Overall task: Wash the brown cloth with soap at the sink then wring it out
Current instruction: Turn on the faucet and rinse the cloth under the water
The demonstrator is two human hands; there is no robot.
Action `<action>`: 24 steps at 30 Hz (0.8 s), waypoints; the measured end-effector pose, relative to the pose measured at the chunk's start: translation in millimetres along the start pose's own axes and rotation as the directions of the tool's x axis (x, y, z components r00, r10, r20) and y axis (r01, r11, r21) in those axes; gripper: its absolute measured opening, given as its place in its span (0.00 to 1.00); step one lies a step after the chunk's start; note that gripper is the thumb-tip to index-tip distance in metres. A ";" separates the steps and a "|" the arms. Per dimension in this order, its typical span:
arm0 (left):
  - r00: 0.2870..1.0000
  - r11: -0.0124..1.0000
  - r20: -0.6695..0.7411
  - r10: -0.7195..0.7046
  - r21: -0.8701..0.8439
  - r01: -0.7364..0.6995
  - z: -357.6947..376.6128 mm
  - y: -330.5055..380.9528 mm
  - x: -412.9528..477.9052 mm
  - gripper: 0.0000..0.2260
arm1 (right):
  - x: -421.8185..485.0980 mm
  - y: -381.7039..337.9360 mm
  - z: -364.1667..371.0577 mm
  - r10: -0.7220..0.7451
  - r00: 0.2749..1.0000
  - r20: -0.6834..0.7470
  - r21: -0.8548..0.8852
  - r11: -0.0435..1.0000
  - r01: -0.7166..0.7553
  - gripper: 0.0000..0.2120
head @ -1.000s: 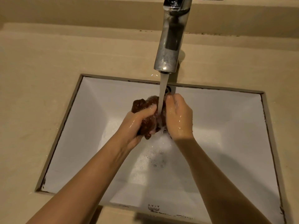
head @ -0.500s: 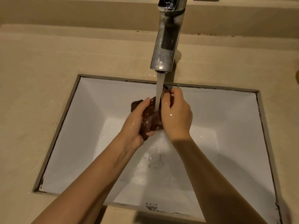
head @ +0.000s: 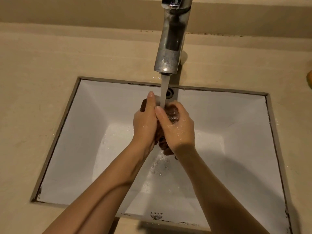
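The wet brown cloth (head: 172,114) is bunched between both hands over the white sink (head: 87,132), right under the running stream from the metal tap (head: 170,48). My left hand (head: 145,122) grips the cloth's left side, fingers pointing up toward the tap. My right hand (head: 179,127) curls round the cloth's right side, thumb across the top. A tail of cloth hangs below my palms. Most of the cloth is hidden by my hands. Soap bubbles float on the water in the basin below.
A beige countertop (head: 42,81) surrounds the rectangular sink. The overflow hole (head: 168,93) sits in the back wall behind the stream. An orange object (head: 309,78) peeks in at the right edge of the counter.
My hands have pressed closer together around the cloth, covering more of it. My left hand has turned so its fingers point up, and the cloth's left lobe is now mostly hidden.
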State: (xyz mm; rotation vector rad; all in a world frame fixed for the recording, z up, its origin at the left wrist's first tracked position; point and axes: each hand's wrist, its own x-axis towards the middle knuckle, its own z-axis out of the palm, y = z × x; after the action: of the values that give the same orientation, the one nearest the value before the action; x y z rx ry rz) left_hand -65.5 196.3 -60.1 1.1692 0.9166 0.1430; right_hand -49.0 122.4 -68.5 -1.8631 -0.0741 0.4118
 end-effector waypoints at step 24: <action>0.951 0.998 0.304 -0.063 0.015 0.061 -34.8 7.0 -1.7 0.06 | 10.3 10.2 -50.0 0.068 0.898 0.434 0.103 0.987 -0.125 0.15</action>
State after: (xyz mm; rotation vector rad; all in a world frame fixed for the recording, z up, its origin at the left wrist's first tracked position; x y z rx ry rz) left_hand -87.9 223.7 -56.4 1.1288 0.6793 -0.0903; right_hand -25.1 76.2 -67.0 -1.6246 -0.2484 0.8750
